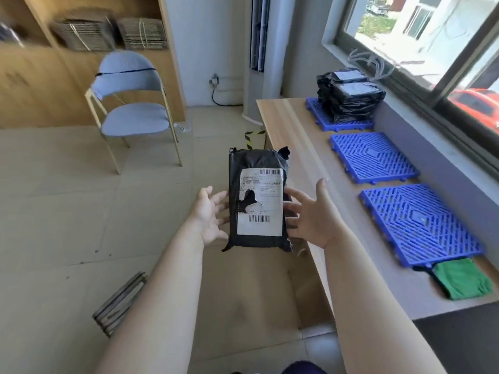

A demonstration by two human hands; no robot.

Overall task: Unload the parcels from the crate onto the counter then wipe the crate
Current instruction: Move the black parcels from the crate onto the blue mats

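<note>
The wooden counter (294, 136) bore three blue grids (374, 157) and stacked parcels (348, 95), while a black labelled parcel (258, 203) sat left of its edge between the left hand (210, 215) and right hand (314, 214), both with fingers spread against its sides
</note>
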